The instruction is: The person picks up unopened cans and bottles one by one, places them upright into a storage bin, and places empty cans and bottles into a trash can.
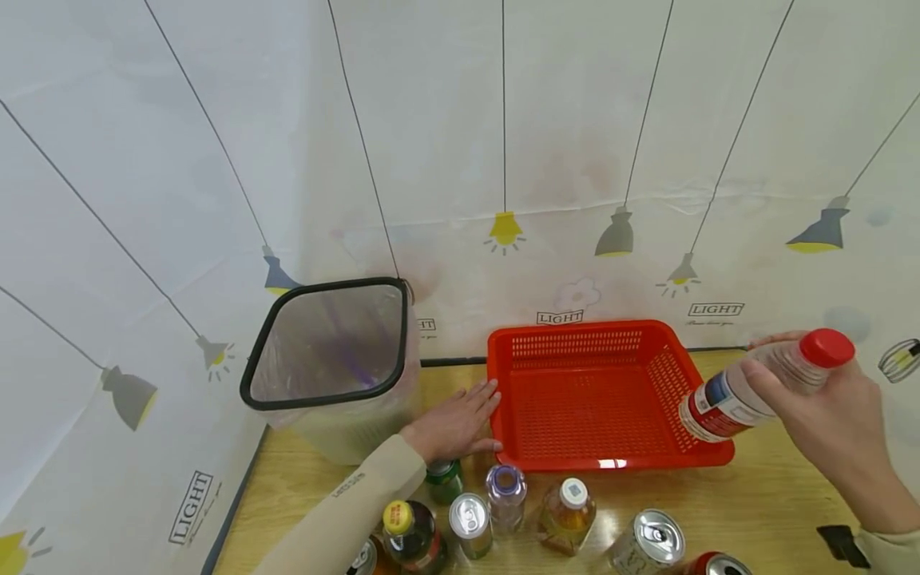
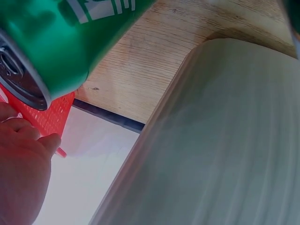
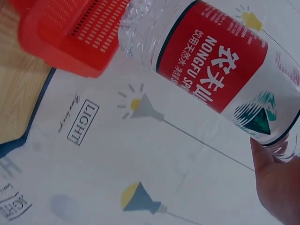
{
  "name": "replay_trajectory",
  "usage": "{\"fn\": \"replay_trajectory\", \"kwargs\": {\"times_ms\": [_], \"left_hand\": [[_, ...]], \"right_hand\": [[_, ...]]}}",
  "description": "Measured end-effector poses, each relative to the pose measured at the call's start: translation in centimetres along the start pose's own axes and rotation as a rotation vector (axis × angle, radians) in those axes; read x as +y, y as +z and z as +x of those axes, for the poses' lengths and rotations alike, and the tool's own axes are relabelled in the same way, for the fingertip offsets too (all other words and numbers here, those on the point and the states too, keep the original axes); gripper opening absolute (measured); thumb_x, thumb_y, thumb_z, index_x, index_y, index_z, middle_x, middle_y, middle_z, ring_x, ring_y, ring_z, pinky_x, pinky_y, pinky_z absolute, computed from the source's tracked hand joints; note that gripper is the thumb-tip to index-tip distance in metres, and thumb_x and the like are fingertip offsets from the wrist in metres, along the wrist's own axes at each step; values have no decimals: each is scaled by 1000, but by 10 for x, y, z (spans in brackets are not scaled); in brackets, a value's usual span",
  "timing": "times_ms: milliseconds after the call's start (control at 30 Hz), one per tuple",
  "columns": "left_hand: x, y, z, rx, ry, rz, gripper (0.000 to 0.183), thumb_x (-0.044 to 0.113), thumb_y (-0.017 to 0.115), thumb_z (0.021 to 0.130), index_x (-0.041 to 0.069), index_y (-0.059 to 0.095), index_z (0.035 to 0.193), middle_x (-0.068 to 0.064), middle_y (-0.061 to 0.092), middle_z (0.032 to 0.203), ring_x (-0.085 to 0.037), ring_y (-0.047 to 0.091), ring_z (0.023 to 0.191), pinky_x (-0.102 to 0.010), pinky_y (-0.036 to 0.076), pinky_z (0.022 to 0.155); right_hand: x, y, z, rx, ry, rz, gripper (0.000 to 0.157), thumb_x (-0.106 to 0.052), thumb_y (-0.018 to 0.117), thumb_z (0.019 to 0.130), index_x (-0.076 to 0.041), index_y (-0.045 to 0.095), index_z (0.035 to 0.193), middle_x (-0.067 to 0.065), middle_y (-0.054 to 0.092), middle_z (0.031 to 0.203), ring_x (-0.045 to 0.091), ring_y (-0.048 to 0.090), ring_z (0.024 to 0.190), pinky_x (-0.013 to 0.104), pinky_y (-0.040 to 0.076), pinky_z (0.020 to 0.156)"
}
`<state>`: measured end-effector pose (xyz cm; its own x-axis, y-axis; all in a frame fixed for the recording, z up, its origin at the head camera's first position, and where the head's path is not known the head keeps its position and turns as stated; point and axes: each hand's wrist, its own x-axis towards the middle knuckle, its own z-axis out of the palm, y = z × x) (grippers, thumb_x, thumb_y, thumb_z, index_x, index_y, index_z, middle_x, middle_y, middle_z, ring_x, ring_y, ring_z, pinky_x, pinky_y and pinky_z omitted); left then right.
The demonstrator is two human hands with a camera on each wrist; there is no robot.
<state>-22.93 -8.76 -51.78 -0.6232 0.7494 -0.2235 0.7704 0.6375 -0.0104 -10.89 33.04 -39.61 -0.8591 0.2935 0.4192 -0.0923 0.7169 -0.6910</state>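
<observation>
In the head view my right hand [image 1: 841, 415] grips a clear plastic water bottle [image 1: 733, 399] near its red cap. The bottle is tilted, its base over the right rim of the red plastic basket [image 1: 596, 463]. Its red and white label [image 3: 215, 61] faces the right wrist camera. My left hand [image 1: 460, 423] rests with straight fingers on the basket's left rim. Close beside that hand stands a green can [image 2: 61, 42], partly covered by the wrist in the head view.
A bin [image 1: 345, 431] with a black rim and clear liner stands left of the basket. Along the front are a dark yellow-capped bottle [image 1: 417, 535], a silver can [image 1: 470, 523], a purple-ringed bottle [image 1: 506, 503], an amber bottle [image 1: 566, 519] and several other cans. A patterned wall sheet [image 1: 460, 160] borders the table.
</observation>
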Motion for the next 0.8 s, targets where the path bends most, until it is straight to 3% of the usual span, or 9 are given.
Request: {"fn": "replay_trajectory", "kwargs": {"times_ms": [100,200,300,433,633,800], "left_hand": [[0,-1,0,4,6,-10,84,61,46,104,4,28,163,-15,19,171,-29,18,158,-44,25,124],[-1,0,0,2,7,-18,84,61,45,105,3,27,163,-15,19,171,-30,18,158,-44,25,124],[-2,1,0,-2,6,-22,84,62,43,105,4,26,164,-15,17,171,-29,17,158,-44,24,124],[-3,2,0,2,12,-34,84,62,43,105,3,26,164,-14,17,171,-29,17,158,-44,23,125],[-5,1,0,13,29,-48,84,60,45,105,3,25,164,-16,19,171,-29,18,158,-43,22,125],[-4,1,0,8,25,-69,83,58,48,105,4,25,164,-16,19,171,-29,18,157,-42,23,124]], "right_hand": [[-2,13,16,-28,12,36,44,-22,74,96,-4,56,132,-23,57,108,-11,50,93,8,39,72],[-4,27,31,-69,46,60,47,-28,71,98,-5,53,135,-6,63,115,2,57,98,15,45,75],[-5,40,42,-113,74,87,52,-32,67,100,-4,47,139,11,61,123,23,60,108,40,56,88],[-6,57,54,-154,88,148,52,-32,64,103,-1,43,139,17,58,126,42,55,119,72,47,96],[-1,81,69,-217,144,251,57,-35,62,103,-2,38,143,25,54,137,49,50,129,76,40,101],[8,102,79,-237,182,265,61,-41,63,102,-3,39,142,23,55,132,46,52,129,74,40,103]]}}
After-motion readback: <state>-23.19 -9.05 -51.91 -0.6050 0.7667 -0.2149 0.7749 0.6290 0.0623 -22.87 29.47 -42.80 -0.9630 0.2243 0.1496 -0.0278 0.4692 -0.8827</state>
